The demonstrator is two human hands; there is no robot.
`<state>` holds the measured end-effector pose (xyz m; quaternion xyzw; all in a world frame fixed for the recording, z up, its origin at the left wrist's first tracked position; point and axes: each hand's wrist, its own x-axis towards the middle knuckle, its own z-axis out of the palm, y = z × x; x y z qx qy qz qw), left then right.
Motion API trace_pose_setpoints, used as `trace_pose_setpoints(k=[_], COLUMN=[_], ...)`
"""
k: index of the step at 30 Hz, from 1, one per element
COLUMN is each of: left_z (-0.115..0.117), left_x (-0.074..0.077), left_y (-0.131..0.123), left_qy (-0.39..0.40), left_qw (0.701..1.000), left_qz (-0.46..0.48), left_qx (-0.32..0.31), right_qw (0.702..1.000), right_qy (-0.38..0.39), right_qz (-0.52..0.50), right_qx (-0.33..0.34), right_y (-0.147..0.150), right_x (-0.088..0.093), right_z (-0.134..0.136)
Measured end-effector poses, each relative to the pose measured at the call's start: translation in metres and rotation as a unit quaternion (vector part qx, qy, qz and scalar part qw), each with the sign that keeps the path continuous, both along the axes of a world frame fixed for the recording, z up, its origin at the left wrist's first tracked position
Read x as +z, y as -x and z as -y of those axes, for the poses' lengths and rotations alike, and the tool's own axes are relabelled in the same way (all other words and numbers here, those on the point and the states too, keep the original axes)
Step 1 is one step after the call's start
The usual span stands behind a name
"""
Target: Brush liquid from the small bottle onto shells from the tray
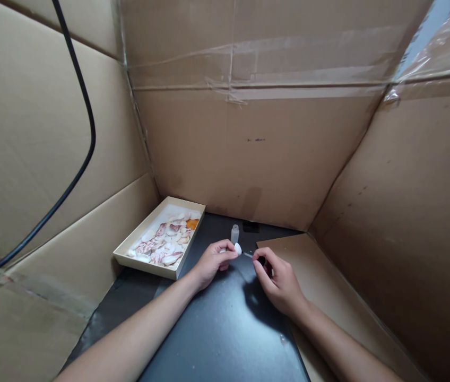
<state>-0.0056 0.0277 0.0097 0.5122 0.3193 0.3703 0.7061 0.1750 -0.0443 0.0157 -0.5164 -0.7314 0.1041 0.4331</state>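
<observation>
My left hand (214,262) is closed in a pinch on a small white oval piece (238,248), held just above the black work surface (225,329). My right hand (276,280) is closed on a thin brush-like tool with a dark cap (261,260); its pale tip (248,255) points at the white piece and almost touches it. A small clear bottle (235,233) stands upright just behind both hands.
A shallow cream tray (151,265) with several white and red-patterned pieces and one orange piece lies at the left. Cardboard walls enclose the space on three sides. A cardboard sheet (316,297) lies under my right forearm. A black cable (84,101) hangs at the left.
</observation>
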Motion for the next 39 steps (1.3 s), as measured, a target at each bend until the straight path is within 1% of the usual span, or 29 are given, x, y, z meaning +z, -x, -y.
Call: trace_pose_setpoints(k=[2, 3, 7, 8, 12, 13, 17, 19, 22, 23, 25, 27, 28, 30, 32, 34, 36, 37, 39], left_z=[0.0002, 0.0002, 0.0000, 0.0000, 0.0006, 0.0008, 0.0013, 0.0014, 0.0015, 0.0015, 0.0013, 0.0009, 0.0007, 0.0003, -0.0001, -0.0003, -0.0003, -0.0003, -0.0002], left_x=[0.0001, 0.0000, -0.0001, 0.0001, 0.0015, 0.0018, 0.0023, 0.0024, 0.0024, 0.0023, 0.0019, 0.0014, 0.0011, 0.0006, 0.0004, 0.0004, 0.0004, 0.0004, 0.0003], left_y=[0.0001, 0.0001, -0.0003, -0.0004, -0.0010, -0.0011, -0.0010, -0.0009, -0.0010, -0.0010, -0.0010, -0.0010, -0.0010, -0.0010, -0.0010, -0.0010, -0.0009, -0.0007, -0.0004], left_qy=[-0.001, -0.002, -0.005, -0.005, -0.003, -0.003, -0.003, -0.005, -0.006, -0.006, -0.006, -0.005, -0.004, -0.002, -0.001, 0.001, 0.003, 0.004, 0.006], left_qw=[1.000, 1.000, 1.000, 1.000, 1.000, 1.000, 1.000, 1.000, 1.000, 1.000, 1.000, 1.000, 1.000, 1.000, 1.000, 1.000, 1.000, 1.000, 1.000], left_qz=[0.000, 0.000, -0.006, -0.007, -0.008, -0.008, -0.010, -0.008, -0.005, -0.005, -0.007, -0.009, -0.009, -0.008, -0.005, -0.002, 0.002, 0.004, 0.008], left_qx=[0.001, 0.001, -0.001, 0.000, 0.004, 0.005, 0.004, 0.004, 0.002, 0.001, -0.001, -0.002, -0.002, -0.003, -0.004, -0.005, -0.006, -0.007, -0.012], right_qw=[1.000, 1.000, 0.999, 0.999, 1.000, 1.000, 1.000, 1.000, 1.000, 0.999, 1.000, 1.000, 1.000, 1.000, 0.999, 1.000, 1.000, 1.000, 1.000], right_qy=[0.008, 0.009, -0.001, -0.002, 0.003, 0.001, -0.013, -0.009, -0.008, -0.013, -0.022, -0.015, -0.007, 0.005, -0.002, -0.015, -0.011, -0.003, 0.007], right_qz=[0.001, -0.002, -0.005, -0.003, 0.007, 0.004, -0.006, -0.004, -0.009, -0.013, -0.018, -0.010, -0.004, -0.001, -0.012, -0.019, -0.010, -0.004, -0.003], right_qx=[-0.018, -0.017, 0.036, 0.037, -0.019, -0.023, 0.023, 0.014, -0.028, -0.027, 0.001, 0.020, 0.015, -0.017, -0.035, -0.013, 0.014, 0.016, -0.004], right_y=[-0.0005, -0.0007, 0.0001, 0.0004, 0.0008, 0.0008, 0.0007, 0.0005, -0.0003, -0.0004, -0.0005, -0.0005, -0.0005, -0.0008, -0.0012, -0.0011, -0.0008, -0.0006, -0.0004], right_x=[0.0004, 0.0006, 0.0004, 0.0003, 0.0003, 0.0004, -0.0002, -0.0009, -0.0014, -0.0014, -0.0013, -0.0015, -0.0017, -0.0024, -0.0030, -0.0033, -0.0034, -0.0034, -0.0033], right_z=[-0.0006, -0.0007, 0.0005, 0.0007, 0.0005, 0.0005, 0.0006, 0.0000, -0.0012, -0.0013, -0.0011, -0.0009, -0.0010, -0.0016, -0.0022, -0.0026, -0.0028, -0.0030, -0.0033])
